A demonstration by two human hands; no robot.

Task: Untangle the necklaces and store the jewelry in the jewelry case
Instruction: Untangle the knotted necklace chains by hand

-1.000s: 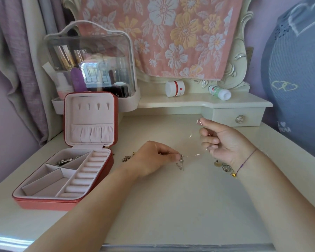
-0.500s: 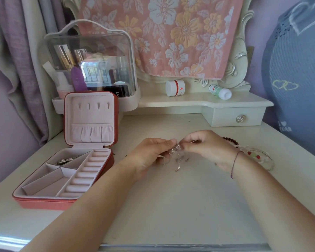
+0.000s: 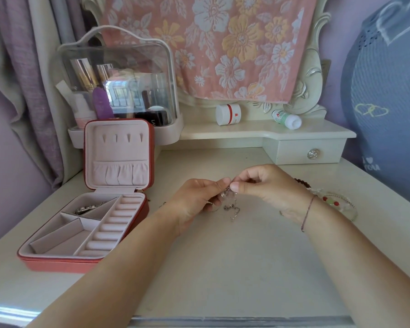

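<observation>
pinching tangled chain [image 3: 231,204], both hands, open case [image 3: 85,230]

lilac wall [image 3: 3,166] | cream dressing table [image 3: 246,268], drawer [image 3: 294,153] | curtain [image 3: 36,79] left | floral towel [image 3: 223,43] over mirror frame [image 3: 314,74]

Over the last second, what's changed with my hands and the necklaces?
Your right hand came down and left to meet your left hand; both now pinch the tangled necklaces together over the table, loose ends hanging down. For the last half second they have barely moved. The jewelry case stayed open in place, with the silver piece in its back compartment.
</observation>
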